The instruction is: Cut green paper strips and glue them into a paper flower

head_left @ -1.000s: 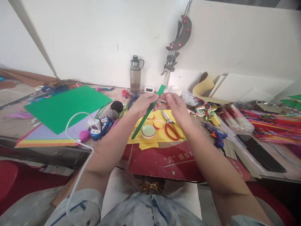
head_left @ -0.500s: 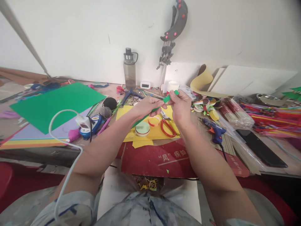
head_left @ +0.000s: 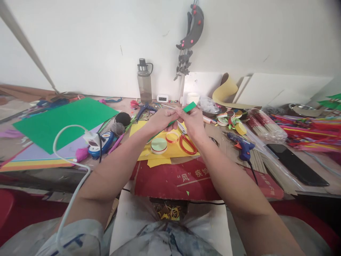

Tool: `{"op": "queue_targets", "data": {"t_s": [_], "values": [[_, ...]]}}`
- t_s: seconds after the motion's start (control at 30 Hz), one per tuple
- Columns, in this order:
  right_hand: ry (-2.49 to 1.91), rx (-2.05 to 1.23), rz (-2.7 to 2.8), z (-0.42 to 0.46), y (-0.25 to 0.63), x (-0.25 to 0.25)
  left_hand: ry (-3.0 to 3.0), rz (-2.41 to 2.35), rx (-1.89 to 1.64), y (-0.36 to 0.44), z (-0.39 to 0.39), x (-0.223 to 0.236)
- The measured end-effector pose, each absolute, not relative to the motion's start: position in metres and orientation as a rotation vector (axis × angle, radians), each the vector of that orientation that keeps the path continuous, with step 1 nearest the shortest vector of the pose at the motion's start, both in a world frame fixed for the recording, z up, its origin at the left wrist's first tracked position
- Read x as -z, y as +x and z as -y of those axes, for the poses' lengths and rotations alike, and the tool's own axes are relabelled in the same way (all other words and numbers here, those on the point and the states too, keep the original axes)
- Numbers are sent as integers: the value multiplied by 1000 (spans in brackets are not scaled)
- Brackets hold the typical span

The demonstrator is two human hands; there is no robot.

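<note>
Both my hands hold a long green paper strip [head_left: 189,107] above the table. My left hand [head_left: 160,120] is closed around its middle. My right hand [head_left: 192,121] pinches it just below the top end, which sticks up past my fingers. The lower part of the strip is mostly hidden behind my left hand. Beneath my hands lie a yellow paper sheet [head_left: 173,149], a round paper disc with a pale green top [head_left: 158,145], a red paper ring [head_left: 172,137] and red-handled scissors [head_left: 187,141].
A large green paper sheet [head_left: 64,119] lies on coloured sheets at left, next to a white charger and cable [head_left: 89,138]. A water bottle [head_left: 144,81] stands at the wall. A blue glue gun [head_left: 241,145], a black phone [head_left: 295,164] and bundled sticks lie at right.
My hands have come closer together on the green strip, my right hand now gripping near its top end. The strip has tilted flatter, and the camera has shifted slightly.
</note>
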State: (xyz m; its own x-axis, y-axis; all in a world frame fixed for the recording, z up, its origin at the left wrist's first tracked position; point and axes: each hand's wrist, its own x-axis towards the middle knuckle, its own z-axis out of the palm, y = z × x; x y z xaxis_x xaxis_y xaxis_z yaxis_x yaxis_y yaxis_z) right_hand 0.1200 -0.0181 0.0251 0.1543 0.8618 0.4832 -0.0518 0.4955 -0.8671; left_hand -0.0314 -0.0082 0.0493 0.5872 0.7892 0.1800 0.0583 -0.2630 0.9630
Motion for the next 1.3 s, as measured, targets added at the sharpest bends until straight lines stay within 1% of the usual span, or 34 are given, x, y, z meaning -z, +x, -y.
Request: {"op": "queue_targets", "data": {"t_s": [0.2,0.4,0.67,0.73,0.83,0.93,1.13,1.3], "values": [[-882,-672,1063,5,139,-26,1704,-681,-630,-37,0,-45],[-907,-635,908,-2,159,-35,1701,-759,-515,-39,-7,-42],[-839,-589,771,-18,190,-30,1737,-868,-434,-50,-15,-40],[-796,-506,707,-22,204,-33,1682,-896,-492,-52,-20,-39],[-727,-423,660,-21,211,-37,1483,-882,-764,-51,-25,-41],[-705,-557,805,-8,189,-41,1306,-797,-977,-48,-25,-45],[-778,-747,1207,34,131,-48,1109,-594,-1079,-41,-19,-45],[-783,-878,1429,42,128,-51,1007,-530,-1080,-38,-19,-43]]}}
